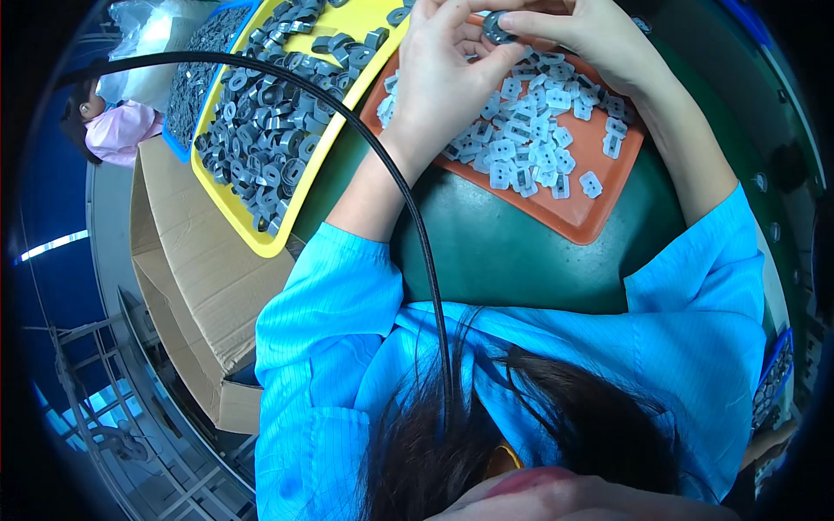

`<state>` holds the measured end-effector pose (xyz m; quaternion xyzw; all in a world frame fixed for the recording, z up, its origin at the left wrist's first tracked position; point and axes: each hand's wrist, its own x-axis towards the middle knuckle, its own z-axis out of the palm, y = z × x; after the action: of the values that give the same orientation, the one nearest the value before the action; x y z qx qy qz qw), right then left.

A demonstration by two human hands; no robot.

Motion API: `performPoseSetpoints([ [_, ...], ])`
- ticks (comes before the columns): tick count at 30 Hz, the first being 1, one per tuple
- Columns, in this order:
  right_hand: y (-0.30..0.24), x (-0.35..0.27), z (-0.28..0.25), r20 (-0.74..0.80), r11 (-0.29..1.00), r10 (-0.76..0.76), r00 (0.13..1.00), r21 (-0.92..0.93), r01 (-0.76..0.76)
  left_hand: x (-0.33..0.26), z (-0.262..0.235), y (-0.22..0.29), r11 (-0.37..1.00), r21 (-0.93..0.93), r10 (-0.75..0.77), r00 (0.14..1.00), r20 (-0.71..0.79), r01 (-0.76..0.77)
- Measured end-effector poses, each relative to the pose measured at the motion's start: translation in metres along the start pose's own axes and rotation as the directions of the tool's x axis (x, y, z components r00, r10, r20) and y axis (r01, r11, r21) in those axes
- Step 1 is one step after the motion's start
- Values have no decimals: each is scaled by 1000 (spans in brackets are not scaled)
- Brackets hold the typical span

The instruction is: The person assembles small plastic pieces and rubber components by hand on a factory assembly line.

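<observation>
A small dark, round, ring-like part [495, 31] is held up between my two hands at the top of the view. My left hand [447, 82] has its fingers curled around the left side of the part, thumb below it. From the other side my right hand [595, 39] presses a fingertip onto the part; its other fingers are partly cut off by the upper edge. Below the hands lies an orange tray [584, 233] with a heap of small translucent white plastic pieces [530, 130], each with dark holes or slots.
Left of the orange tray, a yellow tray [265, 247] holds many dark grey rings [269, 113]. Beyond it stands a blue tray [180, 149] of small dark parts. An open cardboard box [217, 260] is at the left. A black cable [382, 148] crosses the view. A person in pink [126, 130] is farther off.
</observation>
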<state>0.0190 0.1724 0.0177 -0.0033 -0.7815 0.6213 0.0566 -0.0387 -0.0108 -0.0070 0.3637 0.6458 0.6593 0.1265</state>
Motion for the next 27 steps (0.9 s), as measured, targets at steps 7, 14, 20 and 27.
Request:
performPoseSetpoints([
  [7, 13, 3, -12, 137, 976, 143, 980, 146, -163, 7, -10, 4, 744, 534, 411, 905, 108, -401],
  [14, 1, -2, -13, 313, 960, 161, 936, 169, -222, 12, -33, 23, 876, 358, 161, 895, 415, -324],
  [20, 8, 2, -16, -37, 998, 52, 998, -16, -53, 41, -44, 27, 726, 646, 144, 970, 194, -237],
  [27, 48, 24, -58, -356, 952, -19, 934, -292, -92, 125, -179, -62, 594, 784, 94, 984, 152, -178],
])
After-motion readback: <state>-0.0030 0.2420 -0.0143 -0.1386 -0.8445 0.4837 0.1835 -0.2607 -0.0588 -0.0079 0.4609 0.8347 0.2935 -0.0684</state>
